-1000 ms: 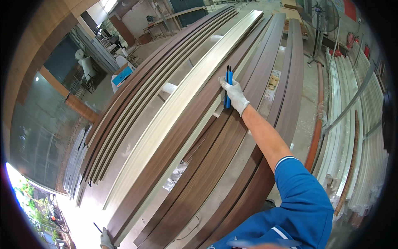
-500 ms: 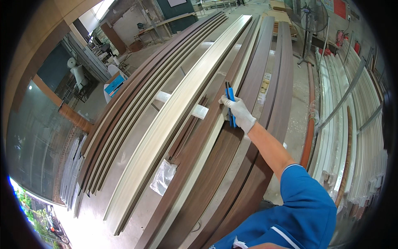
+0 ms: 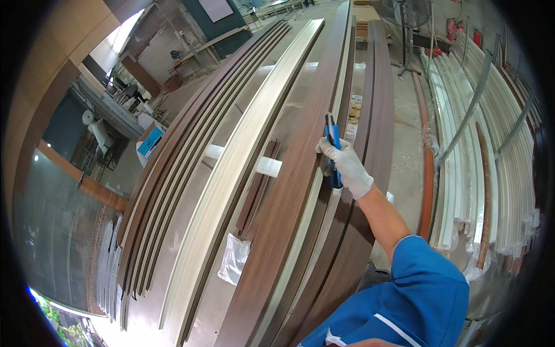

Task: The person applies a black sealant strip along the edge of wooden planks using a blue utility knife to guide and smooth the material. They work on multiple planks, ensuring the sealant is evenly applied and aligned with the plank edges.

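My right hand (image 3: 350,168), in a pale work glove, is closed round a slim blue-and-black hand tool (image 3: 332,136), which points away from me. Its exact kind is unclear. The gloved fingertips are at the right edge of a long brown wood-grain board (image 3: 283,214), whose broad face shows. Whether they also grip that edge is hard to tell. Right of it run a narrow pale strip (image 3: 298,243) and more brown boards (image 3: 370,133). My left hand is out of view.
On the left lie a long cream profile (image 3: 254,110) and several thin brown strips (image 3: 191,127). A clear plastic bag (image 3: 234,258) and white wrapping (image 3: 269,167) sit between boards. Wrapped white profiles (image 3: 457,156) are stacked at the right, with a fan (image 3: 407,14) behind.
The brown board at my right hand has turned, showing a broad face where a narrower one showed. My hand and the tool have shifted slightly right in the picture; the view has moved too.
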`<action>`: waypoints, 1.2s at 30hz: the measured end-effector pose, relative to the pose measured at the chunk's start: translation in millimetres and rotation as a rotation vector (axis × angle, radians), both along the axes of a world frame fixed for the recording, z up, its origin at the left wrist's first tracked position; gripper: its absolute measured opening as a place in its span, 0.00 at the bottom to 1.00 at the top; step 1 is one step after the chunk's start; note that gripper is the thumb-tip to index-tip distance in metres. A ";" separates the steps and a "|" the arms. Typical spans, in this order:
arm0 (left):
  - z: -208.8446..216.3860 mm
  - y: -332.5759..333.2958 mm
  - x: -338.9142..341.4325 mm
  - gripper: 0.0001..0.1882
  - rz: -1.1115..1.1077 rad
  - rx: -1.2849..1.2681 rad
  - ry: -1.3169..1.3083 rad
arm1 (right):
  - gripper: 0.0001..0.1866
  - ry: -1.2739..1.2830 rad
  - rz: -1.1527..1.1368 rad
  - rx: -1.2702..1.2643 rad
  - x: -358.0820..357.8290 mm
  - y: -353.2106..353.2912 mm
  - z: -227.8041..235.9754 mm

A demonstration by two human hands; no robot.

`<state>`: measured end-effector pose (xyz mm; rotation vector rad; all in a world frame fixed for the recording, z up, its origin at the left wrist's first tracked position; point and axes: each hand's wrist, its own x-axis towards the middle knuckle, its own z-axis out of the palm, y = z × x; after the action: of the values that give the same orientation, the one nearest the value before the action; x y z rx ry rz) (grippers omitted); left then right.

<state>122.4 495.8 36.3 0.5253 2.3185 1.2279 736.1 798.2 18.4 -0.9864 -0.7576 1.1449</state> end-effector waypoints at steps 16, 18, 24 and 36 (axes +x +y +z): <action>-31.4 11.3 30.8 0.39 -0.060 0.005 -0.015 | 0.16 -0.021 -0.286 -0.079 84.9 -111.5 -29.9; -33.5 7.0 35.3 0.39 -0.062 0.016 -0.013 | 0.16 0.036 -0.296 -0.087 94.6 -114.4 -43.7; -42.1 -8.2 43.7 0.39 -0.070 0.042 -0.011 | 0.15 0.049 -0.285 -0.100 116.2 -125.4 -68.2; -48.3 -32.7 60.2 0.38 -0.028 0.048 -0.015 | 0.18 -0.057 -0.166 -0.133 147.1 -109.2 -89.5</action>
<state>182.6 463.0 -12.0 0.5613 2.2672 1.2723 883.2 689.0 -71.1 -1.1753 -0.6387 1.0362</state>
